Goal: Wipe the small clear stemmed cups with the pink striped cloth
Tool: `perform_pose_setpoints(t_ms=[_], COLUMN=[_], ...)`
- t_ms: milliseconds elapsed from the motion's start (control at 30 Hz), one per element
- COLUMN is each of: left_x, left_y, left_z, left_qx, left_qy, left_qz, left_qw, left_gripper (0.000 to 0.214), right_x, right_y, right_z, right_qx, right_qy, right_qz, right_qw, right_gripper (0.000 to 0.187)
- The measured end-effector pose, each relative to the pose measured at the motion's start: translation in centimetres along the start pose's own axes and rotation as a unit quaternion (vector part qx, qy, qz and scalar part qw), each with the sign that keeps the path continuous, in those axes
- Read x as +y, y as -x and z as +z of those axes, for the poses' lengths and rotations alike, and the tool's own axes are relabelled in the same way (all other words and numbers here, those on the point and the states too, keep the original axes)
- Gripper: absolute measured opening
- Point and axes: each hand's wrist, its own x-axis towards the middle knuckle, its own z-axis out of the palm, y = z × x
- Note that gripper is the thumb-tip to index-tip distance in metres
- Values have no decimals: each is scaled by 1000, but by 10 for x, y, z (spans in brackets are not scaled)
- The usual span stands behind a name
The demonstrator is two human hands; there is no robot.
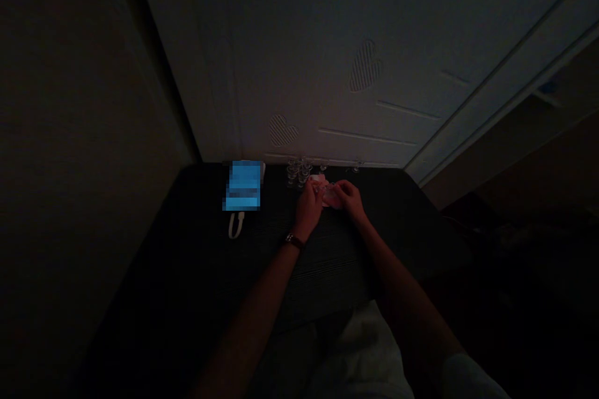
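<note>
The scene is very dark. My left hand (309,201), with a watch on its wrist, and my right hand (349,197) meet over a dark table (196,274). Both have their fingers curled around a small pale pinkish object (330,194) held between them; I cannot make out what it is. Just behind my hands stands a cluster of several small clear glasses (298,171).
A glowing blue screen (242,185) lies on the table to the left, with a white cable (236,225) hanging from it. A pale panelled wall with heart shapes (365,67) rises behind the table. Dark wall stands at left.
</note>
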Motion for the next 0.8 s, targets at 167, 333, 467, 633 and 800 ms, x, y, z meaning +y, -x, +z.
perform_pose_setpoints(t_ms=[167,333,467,633,800], left_x=[0,3,3,1,-2], left_y=[-2,-1,0,0,-1], left_z=[-3,-5,-7,-8,-9], left_qx=[0,1,-1,-9,-19], left_qy=[-3,-8,-14,-9,-2], left_qz=[-14,-8,0,2,1], left_qw=[1000,1000,1000,1000,1000], left_gripper=[32,31,30,30,31], right_x=[-3,-5,-2,2,4], right_y=[8,15,19,20,20], right_z=[4,7,9,9,9], right_qx=[28,42,45,47,59], right_qy=[6,6,4,1,-4], right_qz=[-11,-23,-23,-24,-31], right_qw=[1000,999,999,999,998], right_gripper=[29,29,30,30,29])
